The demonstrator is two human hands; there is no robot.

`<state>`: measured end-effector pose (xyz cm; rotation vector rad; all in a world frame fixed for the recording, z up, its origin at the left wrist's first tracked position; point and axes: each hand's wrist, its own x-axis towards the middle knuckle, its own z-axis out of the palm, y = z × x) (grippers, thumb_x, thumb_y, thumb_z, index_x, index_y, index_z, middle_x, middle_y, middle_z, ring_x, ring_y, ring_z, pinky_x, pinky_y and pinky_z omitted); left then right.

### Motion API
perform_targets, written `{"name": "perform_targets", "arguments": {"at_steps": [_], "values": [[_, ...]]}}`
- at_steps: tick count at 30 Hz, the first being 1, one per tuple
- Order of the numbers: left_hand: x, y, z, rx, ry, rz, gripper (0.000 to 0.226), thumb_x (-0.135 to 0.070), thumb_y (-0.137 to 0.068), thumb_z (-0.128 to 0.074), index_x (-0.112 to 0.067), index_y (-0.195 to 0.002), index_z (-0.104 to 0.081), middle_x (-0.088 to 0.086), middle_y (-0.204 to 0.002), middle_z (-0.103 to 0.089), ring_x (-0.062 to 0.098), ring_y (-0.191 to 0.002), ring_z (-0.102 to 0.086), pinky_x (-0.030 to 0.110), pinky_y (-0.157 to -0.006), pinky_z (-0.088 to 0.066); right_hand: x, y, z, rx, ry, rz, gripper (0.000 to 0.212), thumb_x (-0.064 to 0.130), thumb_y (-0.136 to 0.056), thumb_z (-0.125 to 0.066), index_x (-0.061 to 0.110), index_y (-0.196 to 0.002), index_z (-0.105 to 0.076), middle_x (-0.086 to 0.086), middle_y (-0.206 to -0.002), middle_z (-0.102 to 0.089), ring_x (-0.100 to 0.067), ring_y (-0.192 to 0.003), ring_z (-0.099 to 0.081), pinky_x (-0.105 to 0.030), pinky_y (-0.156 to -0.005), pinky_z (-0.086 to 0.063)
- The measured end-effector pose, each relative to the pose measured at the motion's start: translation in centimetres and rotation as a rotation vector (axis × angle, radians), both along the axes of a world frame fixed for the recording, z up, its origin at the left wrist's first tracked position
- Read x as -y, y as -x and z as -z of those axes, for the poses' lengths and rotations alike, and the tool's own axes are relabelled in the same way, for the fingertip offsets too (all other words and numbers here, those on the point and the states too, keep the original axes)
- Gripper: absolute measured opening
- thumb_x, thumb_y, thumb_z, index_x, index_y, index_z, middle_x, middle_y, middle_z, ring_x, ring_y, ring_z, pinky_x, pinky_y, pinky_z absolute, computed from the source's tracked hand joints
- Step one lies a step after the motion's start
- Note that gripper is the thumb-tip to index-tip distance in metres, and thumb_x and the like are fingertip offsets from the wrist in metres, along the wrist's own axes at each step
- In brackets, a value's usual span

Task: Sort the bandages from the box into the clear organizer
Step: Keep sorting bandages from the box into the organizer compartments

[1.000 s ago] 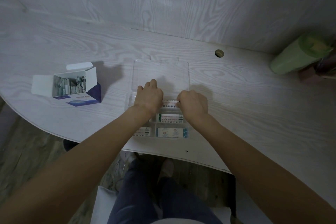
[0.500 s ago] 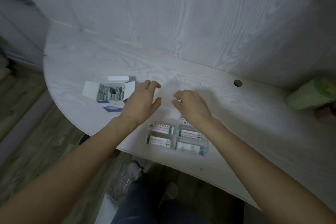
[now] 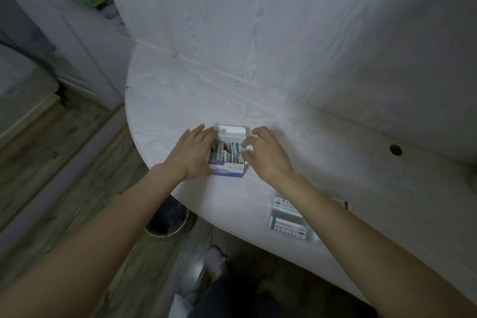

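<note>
- The box [image 3: 227, 160] of bandages [image 3: 227, 153] stands open on the white wood-grain bench [image 3: 335, 162], a little toward 10 o'clock from the picture's centre; its white lid flap stands up at the far side, and its blue-printed front faces the person; wrapped bandages stand packed on edge inside, filling it.
- The left hand [image 3: 193, 155] lies against the box's 9 o'clock side, fingers stretched out straight along its wall toward 12 o'clock; its grip is wide and holds nothing that I can tell.
- The right hand [image 3: 265, 155] is at the box's 3 o'clock side, fingers curled in over the top edge, fingertips touching the bandages; whether that narrow grip pinches one, I cannot tell.
- The clear organizer [image 3: 291, 217] lies on the bench at 4 o'clock from the box, well apart from it, near the bench's front edge; the right forearm crosses over it; white bandages with green print lie in its visible compartments.
- A round hole [image 3: 395, 150] is cut in the bench at 3 o'clock, near the wall.
- A metal bin [image 3: 169, 219] stands on the wooden floor under the bench's curved edge, at 7 o'clock from the box.
</note>
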<state>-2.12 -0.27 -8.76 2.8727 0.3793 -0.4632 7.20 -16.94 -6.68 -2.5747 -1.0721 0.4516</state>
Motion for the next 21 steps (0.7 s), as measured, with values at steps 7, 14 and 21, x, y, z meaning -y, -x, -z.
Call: {"name": "perform_targets", "arguments": {"at_steps": [7, 14, 21], "values": [[-0.1, 0.7, 1.0, 0.159, 0.015, 0.039, 0.080, -0.035, -0.082, -0.067, -0.027, -0.147, -0.021, 0.000, -0.149, -0.030, 0.022, -0.134, -0.030, 0.040, -0.111, -0.019, -0.7, 1.6, 1.0, 0.152, 0.063, 0.132, 0.015, 0.016, -0.091, -0.058, 0.009, -0.103, -0.062, -0.006, -0.131, -0.040, -0.023, -0.122, -0.035, -0.029, -0.090, -0.034], [1.1, 1.2, 1.4, 0.251, -0.161, 0.232, 0.070, -0.044, -0.081, -0.065, -0.035, -0.142, -0.034, 0.010, -0.135, -0.040, 0.028, -0.128, -0.036, 0.054, -0.112, -0.011, -1.0, 2.0, 0.8, 0.231, 0.130, 0.105, 0.018, 0.011, -0.090, -0.056, 0.010, -0.108, -0.060, -0.006, -0.130, -0.041, -0.023, -0.122, -0.037, -0.030, -0.088, -0.034], [0.9, 0.2, 0.9, 0.226, -0.109, 0.324, 0.049, -0.039, -0.086, -0.060, -0.033, -0.133, -0.049, 0.010, -0.143, -0.031, 0.029, -0.130, -0.032, 0.051, -0.111, -0.014, -1.5, 1.7, 1.1, 0.221, 0.141, 0.093, 0.023, 0.009, -0.087, -0.059, 0.012, -0.110, -0.060, -0.004, -0.131, -0.040, -0.022, -0.123, -0.036, -0.029, -0.088, -0.034]]}}
